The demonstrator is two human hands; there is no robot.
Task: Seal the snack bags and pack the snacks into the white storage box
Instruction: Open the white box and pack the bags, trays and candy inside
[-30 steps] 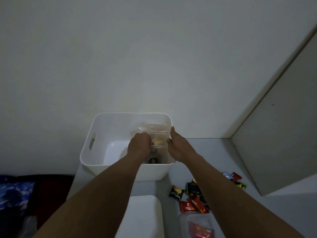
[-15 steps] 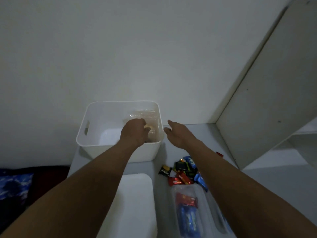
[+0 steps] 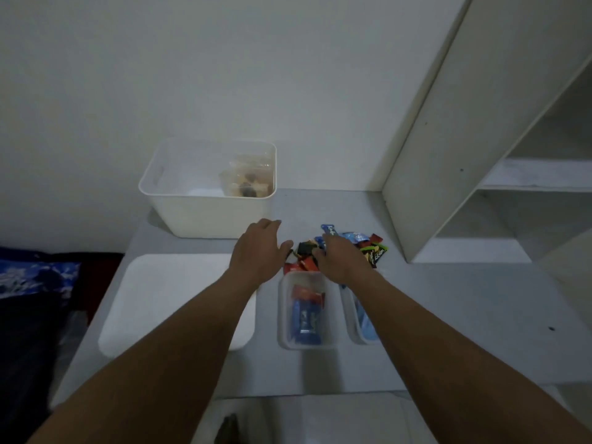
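Note:
The white storage box (image 3: pixel 179 206) stands at the back of the grey table, and a clear snack bag (image 3: pixel 248 182) leans in its right corner. A pile of small wrapped snacks (image 3: pixel 368 248) in red, blue, black and green lies on the table right of the box. My left hand (image 3: pixel 258 251) hovers open just in front of the box, holding nothing. My right hand (image 3: pixel 339 259) rests on the near edge of the pile with fingers curled down among the wrappers; whether it grips one is hidden. Two clear bags (image 3: pixel 306 310) with red and blue snacks lie below the pile, the right one (image 3: pixel 362 318) partly under my right forearm.
A flat white lid (image 3: pixel 153 302) lies on the table left of the clear bags. A white shelf unit (image 3: pixel 499 174) rises at the right. Dark and blue fabric (image 3: pixel 35 280) lies off the table's left edge. The wall stands close behind the box.
Both hands have left the storage box and come back toward me. The snack bag stays in the box. My right hand has dropped onto the snack pile, and the view has tilted down.

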